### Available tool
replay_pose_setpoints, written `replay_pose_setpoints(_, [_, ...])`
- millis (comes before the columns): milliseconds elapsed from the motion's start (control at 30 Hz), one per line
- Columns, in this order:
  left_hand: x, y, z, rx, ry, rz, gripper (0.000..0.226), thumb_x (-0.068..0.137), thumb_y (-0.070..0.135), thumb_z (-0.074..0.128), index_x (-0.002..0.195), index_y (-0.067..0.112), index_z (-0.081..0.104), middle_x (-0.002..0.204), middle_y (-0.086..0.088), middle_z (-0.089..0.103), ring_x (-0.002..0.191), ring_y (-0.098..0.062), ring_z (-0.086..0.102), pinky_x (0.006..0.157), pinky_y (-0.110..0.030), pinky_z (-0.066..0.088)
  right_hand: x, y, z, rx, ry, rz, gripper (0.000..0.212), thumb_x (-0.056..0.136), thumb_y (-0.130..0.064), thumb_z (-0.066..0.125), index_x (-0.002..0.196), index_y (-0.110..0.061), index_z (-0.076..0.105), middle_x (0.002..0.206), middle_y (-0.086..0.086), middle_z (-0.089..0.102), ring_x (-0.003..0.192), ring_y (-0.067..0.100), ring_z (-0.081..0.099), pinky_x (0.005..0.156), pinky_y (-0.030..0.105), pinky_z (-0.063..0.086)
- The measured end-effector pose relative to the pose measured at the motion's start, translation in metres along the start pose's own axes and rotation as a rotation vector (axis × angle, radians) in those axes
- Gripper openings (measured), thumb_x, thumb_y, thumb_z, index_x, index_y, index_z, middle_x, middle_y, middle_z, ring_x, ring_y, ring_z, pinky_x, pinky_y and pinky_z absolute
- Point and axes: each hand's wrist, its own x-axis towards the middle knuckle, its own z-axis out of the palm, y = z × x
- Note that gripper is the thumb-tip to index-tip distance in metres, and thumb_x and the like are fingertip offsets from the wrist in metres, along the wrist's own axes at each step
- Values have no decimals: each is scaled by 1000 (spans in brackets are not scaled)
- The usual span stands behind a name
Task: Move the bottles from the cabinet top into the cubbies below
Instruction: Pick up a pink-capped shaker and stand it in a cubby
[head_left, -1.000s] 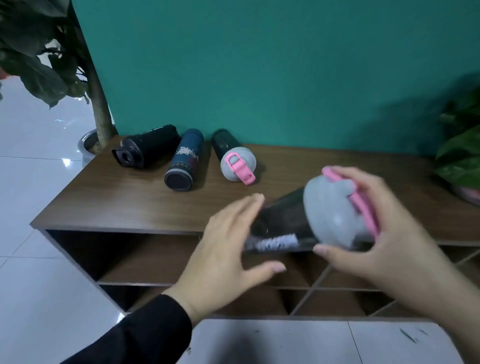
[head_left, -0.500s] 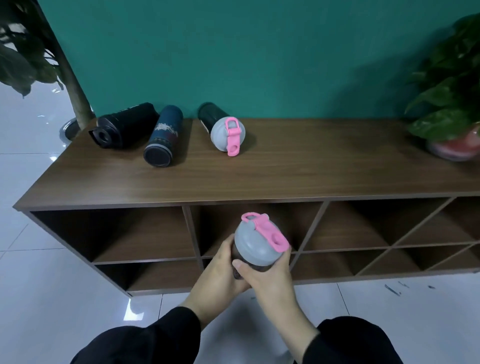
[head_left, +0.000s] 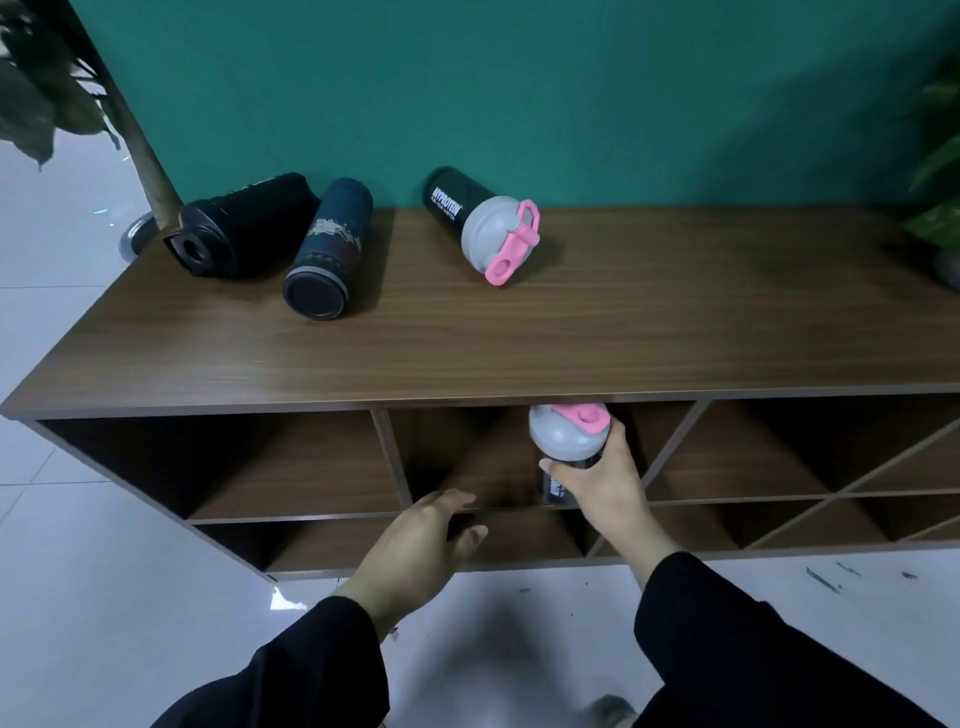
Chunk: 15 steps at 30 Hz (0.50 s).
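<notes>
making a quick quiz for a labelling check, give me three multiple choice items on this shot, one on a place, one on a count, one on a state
1. Where is the shaker bottle that the right hand holds?
A. on the floor
B. at the mouth of the upper middle cubby
C. on the cabinet top

2. How many bottles lie on the cabinet top?
A. one
B. three
C. five

3. What is the left hand doing?
A. open, holding nothing
B. gripping a bottle
C. lifting a plant pot

Answers: 1 B, the shaker is upright under the top's front edge, in front of that cubby. 2 B, the black bottle, navy bottle and pink-lidded shaker lie there. 3 A, its fingers are spread by the shelf edge, with nothing in them.
</notes>
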Motion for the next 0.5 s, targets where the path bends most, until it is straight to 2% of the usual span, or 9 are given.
replay_pose_setpoints(67, [2, 2, 1, -10, 8, 19, 49, 98, 46, 57, 144, 28, 54, 142, 6, 58, 127, -13, 58, 103, -27, 47, 10, 6, -3, -4, 18, 10, 85, 64, -22, 93, 133, -28, 44, 119, -8, 61, 110, 12, 59, 86, 18, 44])
replay_pose_setpoints(233, [10, 6, 2, -12, 25, 38, 47, 99, 45, 57, 143, 28, 55, 142, 6, 57, 127, -14, 57, 103, -27, 47, 25, 21, -6, -3, 67, 74, 80, 67, -24, 91, 132, -21, 45, 117, -3, 62, 109, 17, 60, 91, 26, 45])
replay_pose_setpoints(500, [22, 6, 1, -12, 61, 27, 48, 99, 46, 55, 143, 26, 56, 148, 0, 54, 135, -20, 53, 106, -30, 46, 28, 29, -4, 4, 73, 83, 74, 68, -30, 90, 127, -27, 45, 115, -9, 62, 108, 15, 58, 93, 28, 45])
